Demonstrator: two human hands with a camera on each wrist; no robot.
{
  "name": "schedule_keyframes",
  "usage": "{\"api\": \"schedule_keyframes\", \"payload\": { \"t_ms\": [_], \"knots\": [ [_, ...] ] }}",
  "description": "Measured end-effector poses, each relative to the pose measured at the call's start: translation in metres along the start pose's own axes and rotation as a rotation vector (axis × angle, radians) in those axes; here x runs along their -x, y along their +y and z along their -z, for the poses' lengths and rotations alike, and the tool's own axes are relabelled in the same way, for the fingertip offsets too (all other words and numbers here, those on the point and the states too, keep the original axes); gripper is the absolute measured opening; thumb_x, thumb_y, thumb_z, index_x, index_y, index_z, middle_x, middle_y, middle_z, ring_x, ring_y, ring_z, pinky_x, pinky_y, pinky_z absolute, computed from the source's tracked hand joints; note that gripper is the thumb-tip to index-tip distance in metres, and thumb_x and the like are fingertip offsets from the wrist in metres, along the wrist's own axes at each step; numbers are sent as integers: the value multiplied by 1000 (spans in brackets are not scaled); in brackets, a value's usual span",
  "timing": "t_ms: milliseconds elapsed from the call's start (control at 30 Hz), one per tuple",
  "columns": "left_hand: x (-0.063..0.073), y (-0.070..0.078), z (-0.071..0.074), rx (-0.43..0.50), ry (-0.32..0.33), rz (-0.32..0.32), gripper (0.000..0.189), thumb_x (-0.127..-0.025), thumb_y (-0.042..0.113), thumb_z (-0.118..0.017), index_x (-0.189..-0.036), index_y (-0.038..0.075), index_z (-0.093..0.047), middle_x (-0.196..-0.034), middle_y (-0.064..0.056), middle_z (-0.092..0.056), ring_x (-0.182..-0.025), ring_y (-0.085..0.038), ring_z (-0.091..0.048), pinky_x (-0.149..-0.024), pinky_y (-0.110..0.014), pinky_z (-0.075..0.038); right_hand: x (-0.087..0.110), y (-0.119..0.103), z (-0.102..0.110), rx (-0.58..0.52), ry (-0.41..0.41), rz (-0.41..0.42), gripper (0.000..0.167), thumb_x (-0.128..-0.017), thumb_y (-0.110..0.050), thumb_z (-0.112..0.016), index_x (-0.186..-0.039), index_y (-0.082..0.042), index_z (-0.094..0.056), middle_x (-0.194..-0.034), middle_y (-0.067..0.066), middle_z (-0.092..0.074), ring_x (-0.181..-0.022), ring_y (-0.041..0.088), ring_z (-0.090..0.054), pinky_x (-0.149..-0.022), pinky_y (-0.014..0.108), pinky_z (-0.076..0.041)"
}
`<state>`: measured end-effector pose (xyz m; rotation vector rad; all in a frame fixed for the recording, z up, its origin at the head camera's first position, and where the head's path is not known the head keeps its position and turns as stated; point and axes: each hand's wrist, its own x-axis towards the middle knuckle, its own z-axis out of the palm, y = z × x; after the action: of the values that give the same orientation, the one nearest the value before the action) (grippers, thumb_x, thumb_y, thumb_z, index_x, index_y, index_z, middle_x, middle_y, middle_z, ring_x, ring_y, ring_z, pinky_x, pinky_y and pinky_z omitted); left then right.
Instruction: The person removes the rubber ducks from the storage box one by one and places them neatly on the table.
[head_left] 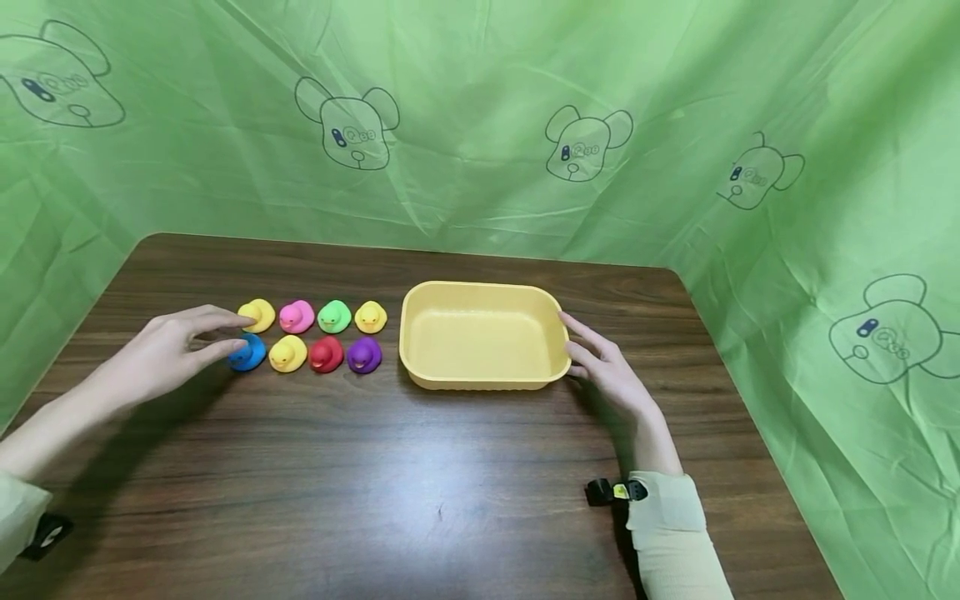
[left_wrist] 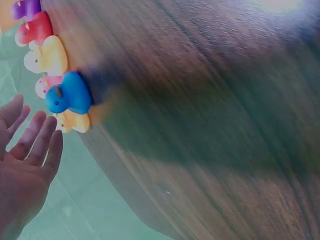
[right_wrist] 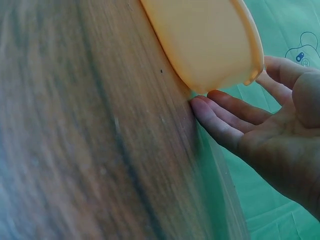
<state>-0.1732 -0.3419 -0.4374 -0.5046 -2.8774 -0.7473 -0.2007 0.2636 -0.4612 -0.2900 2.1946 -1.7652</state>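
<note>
Several small rubber ducks lie in two rows on the left of the table. At the left end are a yellow duck (head_left: 259, 315) in the back row and a blue duck (head_left: 248, 353) in the front row. My left hand (head_left: 167, 348) is beside these two, fingers extended and parted. In the left wrist view, the fingers (left_wrist: 37, 142) hold nothing near the blue duck (left_wrist: 70, 95). A yellow plastic basin (head_left: 487, 384) stands right of the ducks with nothing in it. My right hand (head_left: 618, 375) rests its spread fingertips against the basin's right end.
Further along the rows sit a pink duck (head_left: 297, 317), a green duck (head_left: 334, 317), another yellow duck (head_left: 371, 317), a red duck (head_left: 326, 355) and a purple duck (head_left: 364, 355). A green curtain (head_left: 465, 167) hangs behind the brown wooden table (head_left: 390, 500).
</note>
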Motion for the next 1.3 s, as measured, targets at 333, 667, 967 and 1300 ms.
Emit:
{"api": "schedule_keyframes", "payload": {
  "t_ms": [333,667,967,1300],
  "knots": [
    [-15,30,-4,42,19,-76,35,-89,13,-80,-123,20,-74,-119,0,-74,-99,6,-63,-84,1,-36,1,-1,2,25,34,-6,55,-110,-29,-50,-162,-25,-33,-162,17,-40,-124,8,-63,-95,28,-59],
    [-25,64,-7,61,-9,-214,38,-91,14,-79,-127,18,-72,-129,-1,-71,-117,-22,-64,-92,-6,-38,5,-3,6,88,113,23,57,-109,-32,-50,-163,-24,-31,-164,20,-35,-144,27,-48,-101,30,-57],
    [-23,86,-4,52,-70,-210,41,-95,21,-75,-135,19,-67,-136,-9,-65,-130,-30,-57,-98,-49,-49,7,-8,6,148,181,64,53,-109,-31,-51,-160,-26,-38,-161,23,-39,-147,42,-42,-108,43,-54],
    [-23,98,-4,26,-73,-252,46,-94,21,-76,-138,20,-65,-138,-3,-65,-130,-26,-58,-100,-51,-51,6,-12,8,243,234,97,51,-107,-31,-56,-156,-26,-44,-160,13,-46,-150,35,-41,-108,16,-44]
  ]
}}
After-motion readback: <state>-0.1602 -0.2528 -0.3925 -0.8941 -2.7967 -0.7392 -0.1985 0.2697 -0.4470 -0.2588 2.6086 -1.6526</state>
